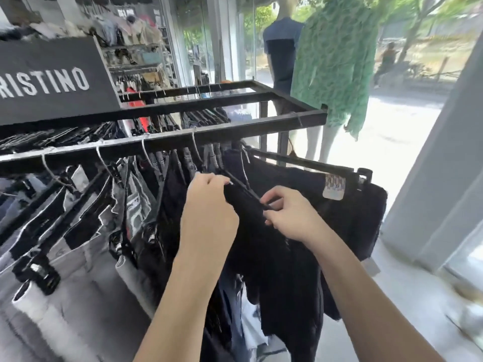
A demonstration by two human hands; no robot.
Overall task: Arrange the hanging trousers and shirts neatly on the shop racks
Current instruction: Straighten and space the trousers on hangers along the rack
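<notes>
Left hand (209, 202): fingers curled round the left end of the waistband of the black fabric trousers (251, 244). Right hand (290, 215): pinching the right end of their thin black clip hanger (245, 188).

Risks, my read:
- A sideways tug from the right pinch could pull the waistband out of the clip, and the trousers drop.
- The hanger hook could twist off the black metal rack rail (183, 139) or snag its neighbours, since it's packed tight there.

The trousers sit between both hands and hang below them, just under the rail towards its right end. Touching on the right is another dark pair with a pale paper tag (334, 189). On the left, grey and white jeans (65, 257) fan out. Far side: a green shirt on a mannequin (334, 61).
</notes>
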